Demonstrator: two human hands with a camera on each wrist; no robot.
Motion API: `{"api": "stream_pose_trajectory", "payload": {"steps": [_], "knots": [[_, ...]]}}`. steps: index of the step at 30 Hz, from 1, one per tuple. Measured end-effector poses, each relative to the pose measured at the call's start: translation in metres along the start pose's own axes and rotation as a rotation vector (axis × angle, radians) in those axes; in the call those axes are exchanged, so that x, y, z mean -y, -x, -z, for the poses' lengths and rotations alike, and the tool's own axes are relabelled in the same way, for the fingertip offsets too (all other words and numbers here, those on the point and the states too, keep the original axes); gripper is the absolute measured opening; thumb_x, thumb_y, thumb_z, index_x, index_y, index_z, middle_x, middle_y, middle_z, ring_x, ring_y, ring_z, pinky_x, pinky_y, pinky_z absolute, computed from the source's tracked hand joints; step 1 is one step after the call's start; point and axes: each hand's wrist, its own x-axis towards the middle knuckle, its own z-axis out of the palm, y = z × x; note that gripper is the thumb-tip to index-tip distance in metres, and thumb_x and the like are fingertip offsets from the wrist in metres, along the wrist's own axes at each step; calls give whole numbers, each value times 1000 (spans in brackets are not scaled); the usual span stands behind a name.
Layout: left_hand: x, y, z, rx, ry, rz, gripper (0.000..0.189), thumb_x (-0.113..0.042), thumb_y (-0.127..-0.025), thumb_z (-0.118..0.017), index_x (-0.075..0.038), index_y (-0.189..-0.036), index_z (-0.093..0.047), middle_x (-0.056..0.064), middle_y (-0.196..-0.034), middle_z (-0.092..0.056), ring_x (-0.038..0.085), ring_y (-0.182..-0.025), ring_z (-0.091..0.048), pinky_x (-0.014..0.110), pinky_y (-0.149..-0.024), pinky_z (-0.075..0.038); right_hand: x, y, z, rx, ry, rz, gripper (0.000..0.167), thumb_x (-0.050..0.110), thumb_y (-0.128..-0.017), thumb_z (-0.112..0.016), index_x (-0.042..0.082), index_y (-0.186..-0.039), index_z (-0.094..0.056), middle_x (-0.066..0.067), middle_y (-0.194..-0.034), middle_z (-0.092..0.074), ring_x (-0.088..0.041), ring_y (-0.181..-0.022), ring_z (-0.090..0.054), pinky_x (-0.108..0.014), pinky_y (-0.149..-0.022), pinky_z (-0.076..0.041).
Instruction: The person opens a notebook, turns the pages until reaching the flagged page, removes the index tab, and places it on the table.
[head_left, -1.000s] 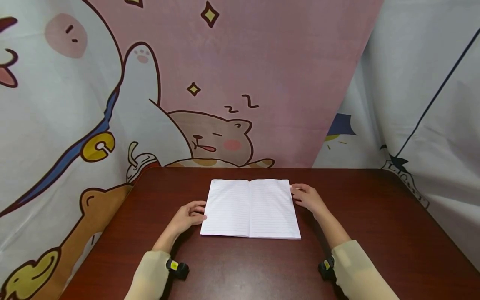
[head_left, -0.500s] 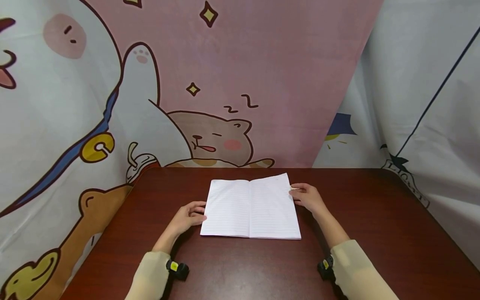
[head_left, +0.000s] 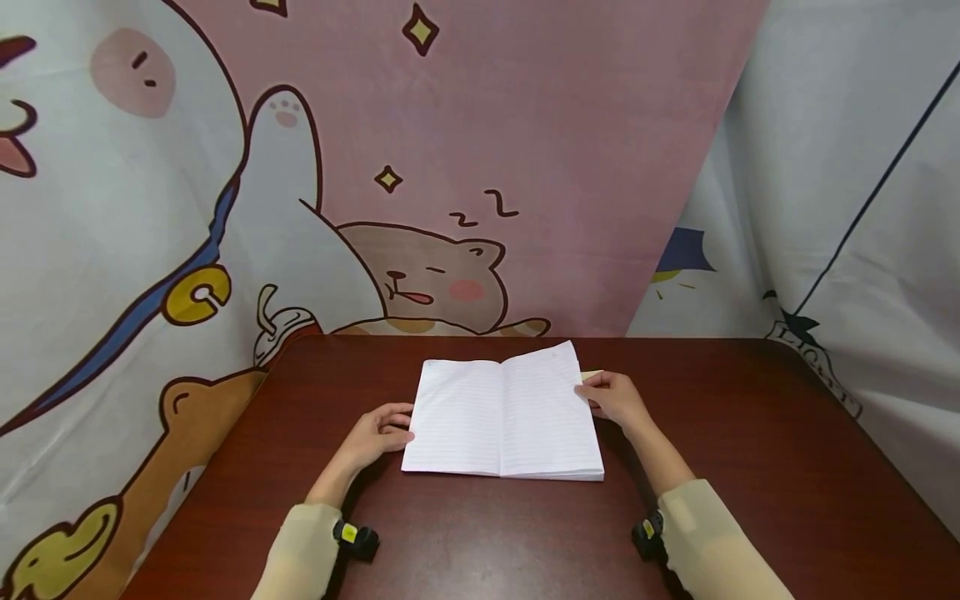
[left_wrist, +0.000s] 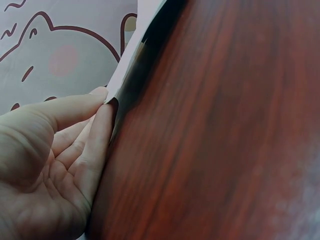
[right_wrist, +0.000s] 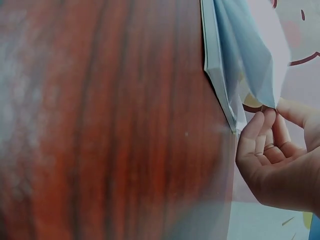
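Observation:
An open notebook [head_left: 457, 417] with white ruled pages lies flat on the table in the head view. At its left edge my left hand [head_left: 378, 433] pinches the side, thumb on top and fingers beneath; the left wrist view shows this left hand [left_wrist: 55, 150] at the edge close up. On the other side my right hand [head_left: 617, 397] pinches the right edge of a page [head_left: 543, 392], whose far corner stands raised. In the right wrist view the lifted page [right_wrist: 272, 65] curves up from the notebook's page stack [right_wrist: 212, 45], between thumb and fingers of the right hand [right_wrist: 280, 160].
The dark red-brown table [head_left: 480, 542] reaches back to a cartoon-printed cloth [head_left: 585, 167]. A white cloth [head_left: 862, 208] hangs at the right. Just beyond the right fingers shows a pale yellowish strip [head_left: 592, 374]. Each wrist wears a small black camera.
The right page, flat a second ago, has its far corner lifted and its edge drawn slightly left by my right hand. The pale strip has come into view. My left hand stays put.

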Motion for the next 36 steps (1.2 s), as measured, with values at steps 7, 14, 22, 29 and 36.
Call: {"api": "stream_pose_trajectory", "payload": {"steps": [7, 14, 22, 29, 36], "knots": [[0, -1, 0, -5, -17, -7, 51, -5, -90, -71, 1, -138, -53, 24, -122, -62, 16, -92, -64, 32, -82, -59, 0, 3, 1, -10, 22, 2, 35, 22, -94, -69, -6, -115, -65, -9, -95, -66, -13, -81, -61, -30, -74, -59], [0, -1, 0, -12, -24, -4, 51, -5, -90, -71, 1, -138, -54, 23, -120, -62, 15, -91, -64, 32, -82, -60, 3, 3, 0, -23, -25, 45, 29, 13, -92, -70, -3, -114, -61, -2, -83, -67, -9, -72, -62, -28, -69, -58], [0, 0, -1, -16, -22, -2, 51, -4, -90, -71, 2, -138, -53, 23, -119, -62, 16, -91, -64, 36, -83, -60, 2, 4, 0, -42, 24, 51, 25, 18, -92, -70, -2, -106, -64, -3, -87, -64, -12, -75, -59, -23, -66, -55], [0, 1, -2, -12, -28, -11, 51, -5, -90, -71, 3, -137, -53, 23, -119, -63, 16, -92, -64, 36, -83, -60, 3, 5, 1, -86, 135, 68, 30, 26, -93, -69, 0, -107, -70, -14, -102, -67, -20, -79, -60, -24, -63, -50], [0, 0, -2, -16, -26, -2, 51, -4, -90, -71, 1, -137, -54, 23, -119, -63, 16, -92, -64, 34, -83, -60, 5, 4, 1, -86, 99, 76, 29, 23, -92, -71, -1, -107, -70, -2, -80, -68, -11, -71, -60, -21, -61, -51]]}}
